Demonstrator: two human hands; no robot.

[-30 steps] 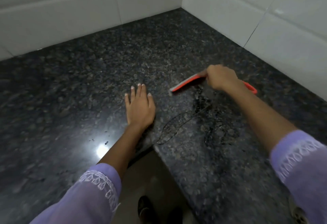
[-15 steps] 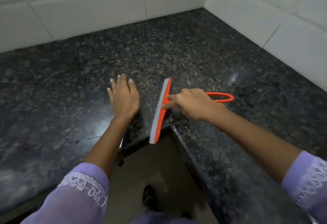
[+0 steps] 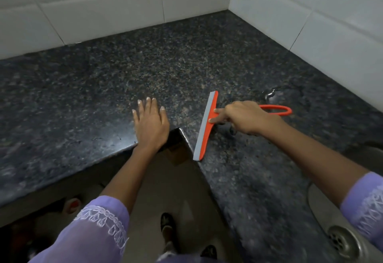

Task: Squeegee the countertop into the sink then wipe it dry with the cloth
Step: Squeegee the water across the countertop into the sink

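Squeegee (image 3: pixel 204 126) blade-down on counter (image 3: pixel 145 71) at inner corner edge, right hand (image 3: pixel 248 119) fingers gripping its handle, left hand (image 3: pixel 150 123) flat w/ fingers spread, squeegee step underway; next prob. pull water (image 3: pixel 271 93) twd sink (image 3: pixel 339 240).

Orange squeegee (image 3: pixel 205 126) on dark speckled countertop (image 3: pixel 124 76).
Lying blade-down near the inner corner edge, grey rubber strip facing left, looped handle pointing right. Small water patch on stone just behind handle. Steel sink (image 3: pixel 323 217) at lower right.
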